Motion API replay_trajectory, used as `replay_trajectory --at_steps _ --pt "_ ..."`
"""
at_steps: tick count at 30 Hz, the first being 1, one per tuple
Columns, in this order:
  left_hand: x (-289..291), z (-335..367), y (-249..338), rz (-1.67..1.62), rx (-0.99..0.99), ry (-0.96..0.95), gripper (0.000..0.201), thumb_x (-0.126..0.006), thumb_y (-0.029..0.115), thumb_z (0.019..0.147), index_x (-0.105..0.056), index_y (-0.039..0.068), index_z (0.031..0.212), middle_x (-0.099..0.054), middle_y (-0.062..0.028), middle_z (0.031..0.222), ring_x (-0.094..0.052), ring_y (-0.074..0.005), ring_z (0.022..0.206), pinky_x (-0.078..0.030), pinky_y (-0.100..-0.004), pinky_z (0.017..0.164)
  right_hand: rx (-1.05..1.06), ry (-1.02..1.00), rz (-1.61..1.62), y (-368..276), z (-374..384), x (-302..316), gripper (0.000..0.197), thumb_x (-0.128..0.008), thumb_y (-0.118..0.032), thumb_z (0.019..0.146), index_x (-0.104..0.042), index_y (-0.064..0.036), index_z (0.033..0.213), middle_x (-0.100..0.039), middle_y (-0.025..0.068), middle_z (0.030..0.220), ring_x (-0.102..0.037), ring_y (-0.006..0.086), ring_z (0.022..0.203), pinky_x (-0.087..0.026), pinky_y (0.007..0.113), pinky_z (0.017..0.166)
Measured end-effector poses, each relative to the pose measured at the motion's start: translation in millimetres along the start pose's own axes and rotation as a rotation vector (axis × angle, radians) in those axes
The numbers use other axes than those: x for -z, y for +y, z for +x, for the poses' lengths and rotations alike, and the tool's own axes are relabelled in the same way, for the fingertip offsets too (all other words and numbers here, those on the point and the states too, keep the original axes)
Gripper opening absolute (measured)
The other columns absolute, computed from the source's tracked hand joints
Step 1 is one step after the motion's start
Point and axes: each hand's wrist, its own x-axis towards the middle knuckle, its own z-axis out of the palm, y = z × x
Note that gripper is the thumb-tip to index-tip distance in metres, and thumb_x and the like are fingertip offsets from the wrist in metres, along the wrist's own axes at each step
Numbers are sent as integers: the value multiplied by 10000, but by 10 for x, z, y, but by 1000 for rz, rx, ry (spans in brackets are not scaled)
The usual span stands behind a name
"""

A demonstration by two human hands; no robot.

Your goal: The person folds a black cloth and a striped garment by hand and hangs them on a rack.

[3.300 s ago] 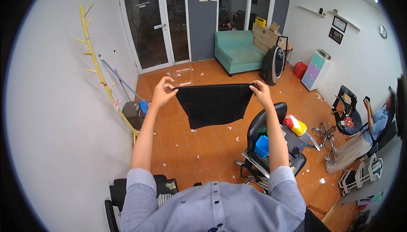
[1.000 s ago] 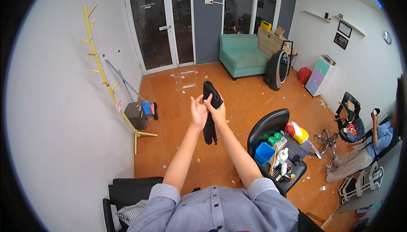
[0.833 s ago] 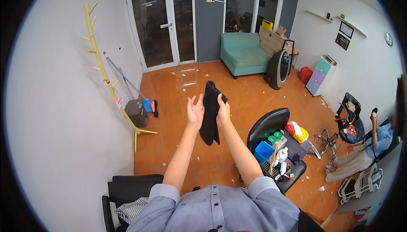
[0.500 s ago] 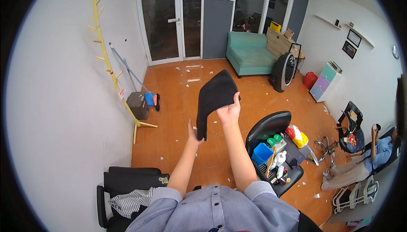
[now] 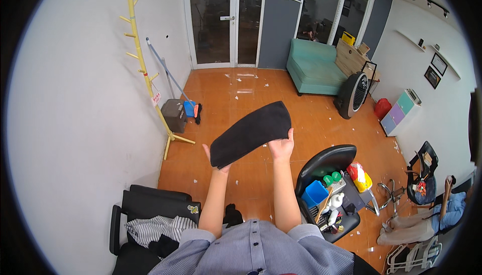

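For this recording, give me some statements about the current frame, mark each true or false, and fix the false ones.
1. The left hand and right hand both touch the black cloth. True.
2. The black cloth lies on the floor. False: the hands hold it up.
3. A striped garment lies on the lower-left chair. True.
4. The blue container stands on the lower-left chair. False: it is on the right-hand chair.
5. The sofa is green. True.

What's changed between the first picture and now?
The cloth, first hanging wide from a corner grip, is now a narrower, slanting band, its right end higher in view. The left hand and right hand, first spread apart, have moved inward to its ends. The sofa and rack stay put.
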Motion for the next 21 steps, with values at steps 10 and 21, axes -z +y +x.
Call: replay_trajectory --at_steps 10,21 --pt "-58 1087 551 -23 40 -173 620 -427 530 887 -611 -31 1073 -594 -202 1153 -569 -339 1075 -432 -452 956 -82 36 24 96 1064 254 462 -396 -347 950 -484 -30 1274 -430 125 1376 -362 299 1292 -220 482 1093" --pt "-167 3093 1112 -3 -2 -296 510 -384 428 940 -516 31 1233 -560 -158 1225 -526 -307 1142 -399 -446 987 -81 -27 -11 548 2902 235 672 -506 -569 823 -462 -97 1299 -398 87 1394 -349 285 1287 -233 485 1078"
